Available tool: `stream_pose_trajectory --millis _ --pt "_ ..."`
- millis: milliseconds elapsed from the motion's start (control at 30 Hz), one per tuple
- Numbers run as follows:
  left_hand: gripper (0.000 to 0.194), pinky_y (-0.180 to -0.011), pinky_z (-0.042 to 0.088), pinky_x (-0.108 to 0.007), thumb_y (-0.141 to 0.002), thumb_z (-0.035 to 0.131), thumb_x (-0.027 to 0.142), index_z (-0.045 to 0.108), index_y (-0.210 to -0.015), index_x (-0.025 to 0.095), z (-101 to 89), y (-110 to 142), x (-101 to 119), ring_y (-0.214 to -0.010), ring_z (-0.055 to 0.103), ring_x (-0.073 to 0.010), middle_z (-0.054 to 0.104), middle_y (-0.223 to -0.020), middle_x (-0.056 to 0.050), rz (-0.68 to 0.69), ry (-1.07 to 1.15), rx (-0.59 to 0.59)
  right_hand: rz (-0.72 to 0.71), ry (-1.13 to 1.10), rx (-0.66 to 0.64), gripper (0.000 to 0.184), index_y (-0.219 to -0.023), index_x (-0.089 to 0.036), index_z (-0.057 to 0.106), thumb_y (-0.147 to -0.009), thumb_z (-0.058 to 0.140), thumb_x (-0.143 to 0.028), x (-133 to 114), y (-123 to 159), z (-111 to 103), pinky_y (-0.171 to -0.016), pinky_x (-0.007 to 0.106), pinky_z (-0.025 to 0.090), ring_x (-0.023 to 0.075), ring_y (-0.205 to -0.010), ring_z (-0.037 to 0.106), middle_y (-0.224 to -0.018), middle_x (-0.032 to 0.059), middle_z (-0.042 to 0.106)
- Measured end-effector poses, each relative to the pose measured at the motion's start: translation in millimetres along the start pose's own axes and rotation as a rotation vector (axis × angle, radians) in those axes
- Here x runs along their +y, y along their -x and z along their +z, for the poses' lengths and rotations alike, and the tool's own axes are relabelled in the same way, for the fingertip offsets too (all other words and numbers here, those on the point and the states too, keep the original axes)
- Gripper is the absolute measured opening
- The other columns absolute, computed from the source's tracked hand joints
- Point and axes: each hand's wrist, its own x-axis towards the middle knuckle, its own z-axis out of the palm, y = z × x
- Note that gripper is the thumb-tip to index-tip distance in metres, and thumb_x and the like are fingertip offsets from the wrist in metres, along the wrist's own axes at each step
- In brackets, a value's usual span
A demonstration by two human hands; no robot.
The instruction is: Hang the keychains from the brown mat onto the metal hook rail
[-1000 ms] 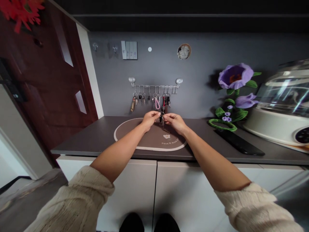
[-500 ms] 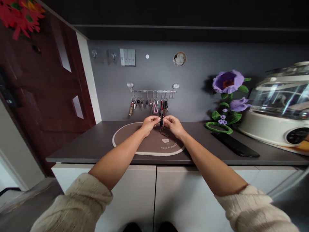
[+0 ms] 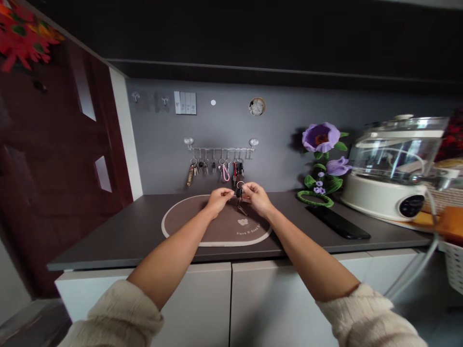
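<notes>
My left hand (image 3: 218, 199) and my right hand (image 3: 255, 196) meet above an oval brown mat (image 3: 188, 226) on the dark counter. Between their pinched fingertips hangs a key ring with dark keys (image 3: 239, 193). Both hands are closed on it, the left from the left side, the right from the right. Just behind the hands, a chrome hook rail (image 3: 219, 149) on the grey wall carries several key bunches, one with a pink loop (image 3: 225, 173).
A black flat device (image 3: 337, 222) lies on the counter (image 3: 108, 236) right of the mat. Purple fabric flowers (image 3: 321, 159) and a white appliance with a clear lid (image 3: 394, 168) stand at the right. A dark red door (image 3: 61, 159) is at the left. White cabinet doors (image 3: 217, 299) are below.
The view has tilted up and shifted, so the counter sits lower in frame. My hands stay together on the key ring, now slightly lower and nearer the rail.
</notes>
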Motion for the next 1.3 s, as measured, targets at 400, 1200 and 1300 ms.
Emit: stream_pose_trajectory --millis 400,1200,1300 --pt "0.021 -0.056 0.035 -0.022 -0.062 0.061 0.031 0.063 -0.072 0.012 1.8 -5 -9 -0.054 0.045 -0.0088 0.057 -0.060 -0.001 0.018 -0.100 -0.022 0.066 -0.203 0.094 0.010 -0.073 -0.019 0.047 -0.073 0.056 -0.024 -19 -6 -2 -0.065 0.033 0.051 0.0071 -0.053 0.050 -0.056 -0.0044 0.047" --pt "0.023 -0.051 0.033 -0.021 -0.064 0.058 0.033 0.063 -0.070 0.012 5.4 -6 -12 -0.051 0.043 -0.0083 0.055 -0.057 0.000 0.008 -0.184 -0.028 0.155 -0.132 0.304 0.013 -0.066 -0.013 0.047 -0.078 0.045 -0.010 -53 -111 -19 -0.054 0.022 0.051 0.0060 -0.045 0.049 -0.045 -0.0032 0.045" --pt "0.023 -0.050 0.032 -0.021 -0.064 0.058 0.034 0.063 -0.071 0.012 5.8 -7 -13 -0.050 0.042 -0.0079 0.054 -0.055 0.000 0.002 -0.175 -0.029 0.183 -0.134 0.344 0.013 -0.065 -0.014 0.047 -0.078 0.045 -0.010 -48 -119 -20 -0.051 0.021 0.051 0.0066 -0.046 0.051 -0.046 -0.0024 0.047"
